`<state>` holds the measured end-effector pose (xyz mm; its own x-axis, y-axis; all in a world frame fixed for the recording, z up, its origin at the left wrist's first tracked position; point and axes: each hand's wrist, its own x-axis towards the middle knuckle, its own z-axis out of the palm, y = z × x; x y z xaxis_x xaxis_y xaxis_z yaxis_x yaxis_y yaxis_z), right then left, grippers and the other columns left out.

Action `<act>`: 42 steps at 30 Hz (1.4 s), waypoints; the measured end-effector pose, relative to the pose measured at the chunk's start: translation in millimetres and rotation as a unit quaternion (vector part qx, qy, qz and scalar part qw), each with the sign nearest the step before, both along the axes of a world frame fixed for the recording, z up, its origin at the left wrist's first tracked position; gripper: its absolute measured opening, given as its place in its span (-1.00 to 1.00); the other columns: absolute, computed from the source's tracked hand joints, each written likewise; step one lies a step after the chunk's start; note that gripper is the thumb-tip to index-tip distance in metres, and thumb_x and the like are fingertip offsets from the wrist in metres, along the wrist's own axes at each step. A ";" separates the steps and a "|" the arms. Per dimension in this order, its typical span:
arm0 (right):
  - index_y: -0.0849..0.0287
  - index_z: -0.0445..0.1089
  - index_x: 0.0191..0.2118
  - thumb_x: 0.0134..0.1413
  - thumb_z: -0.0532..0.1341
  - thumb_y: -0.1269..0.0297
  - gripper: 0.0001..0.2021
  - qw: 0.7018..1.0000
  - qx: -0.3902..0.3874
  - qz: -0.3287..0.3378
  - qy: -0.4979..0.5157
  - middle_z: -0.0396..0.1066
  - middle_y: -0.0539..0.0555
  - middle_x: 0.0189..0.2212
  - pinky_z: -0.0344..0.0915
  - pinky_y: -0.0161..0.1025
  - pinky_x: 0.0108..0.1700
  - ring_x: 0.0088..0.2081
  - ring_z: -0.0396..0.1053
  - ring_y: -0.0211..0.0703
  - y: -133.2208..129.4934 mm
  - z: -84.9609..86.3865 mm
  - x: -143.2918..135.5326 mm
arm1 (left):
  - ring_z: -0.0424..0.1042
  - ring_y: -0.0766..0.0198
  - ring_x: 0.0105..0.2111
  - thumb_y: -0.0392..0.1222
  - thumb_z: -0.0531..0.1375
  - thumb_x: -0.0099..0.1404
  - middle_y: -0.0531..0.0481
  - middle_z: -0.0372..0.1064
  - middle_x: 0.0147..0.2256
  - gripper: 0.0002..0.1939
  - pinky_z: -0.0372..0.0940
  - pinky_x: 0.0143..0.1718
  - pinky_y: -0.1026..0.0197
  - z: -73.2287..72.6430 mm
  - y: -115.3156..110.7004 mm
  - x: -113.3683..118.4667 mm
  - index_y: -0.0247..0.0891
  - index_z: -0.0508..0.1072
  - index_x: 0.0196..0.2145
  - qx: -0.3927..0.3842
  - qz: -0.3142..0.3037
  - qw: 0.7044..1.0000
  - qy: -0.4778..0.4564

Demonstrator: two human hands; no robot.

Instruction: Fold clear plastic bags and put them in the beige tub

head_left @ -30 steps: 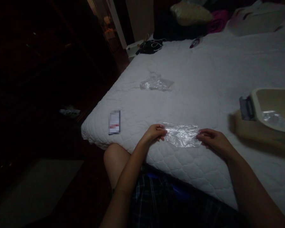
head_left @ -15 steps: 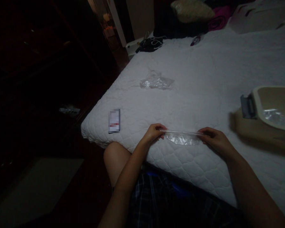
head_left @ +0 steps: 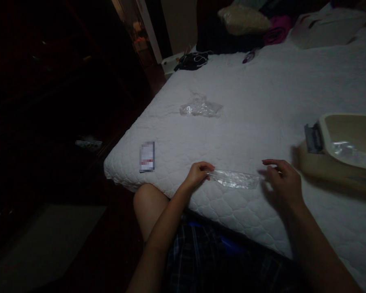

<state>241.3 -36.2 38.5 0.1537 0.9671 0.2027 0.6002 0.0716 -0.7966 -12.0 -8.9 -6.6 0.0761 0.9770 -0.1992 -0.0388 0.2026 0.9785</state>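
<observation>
A clear plastic bag (head_left: 236, 179), folded into a narrow strip, lies along the near edge of the white quilted bed (head_left: 250, 219). Its left end is pinched between the thumb and fingers of my left hand (head_left: 199, 172). My right hand (head_left: 283, 181) is just beyond the strip's right end, apart from it, with its fingers loosely bent and separated and nothing seen in them. Farther up the bed is a crumpled clear plastic bag (head_left: 201, 107). A phone-shaped rectangle (head_left: 147, 156) with a blurred face rests left of my left hand.
To the right stands a beige bin (head_left: 338, 173) with a grey latch and clear plastic inside. At the far end are a white box (head_left: 329, 30), a pink roll (head_left: 276, 30), a stuffed bag (head_left: 244, 19) and dark cloth with cords (head_left: 192, 61). The floor left is dark.
My right hand has let go of the strip's right end and moved slightly right. The strip now sags a little lower at that end. My left hand keeps its pinch.
</observation>
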 end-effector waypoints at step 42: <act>0.25 -0.11 0.29 0.17 -0.05 -0.04 -0.32 0.898 0.093 0.190 -0.386 -0.13 0.26 0.29 -0.16 0.07 0.25 0.30 -0.23 0.06 -59.2 -61.6 -45.1 | -0.22 0.09 0.28 0.08 -0.14 0.37 -0.08 -0.12 0.27 -0.43 -0.23 0.26 -0.05 0.2 -64.5 -7.2 -0.24 0.01 0.24 0.355 -0.238 0.690 0.585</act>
<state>196.1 -95.4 -23.1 -0.4349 0.8589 0.2703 0.8728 0.4759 -0.1080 -19.3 -73.4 -6.4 0.6145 0.7796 0.1206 0.7663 -0.6262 0.1435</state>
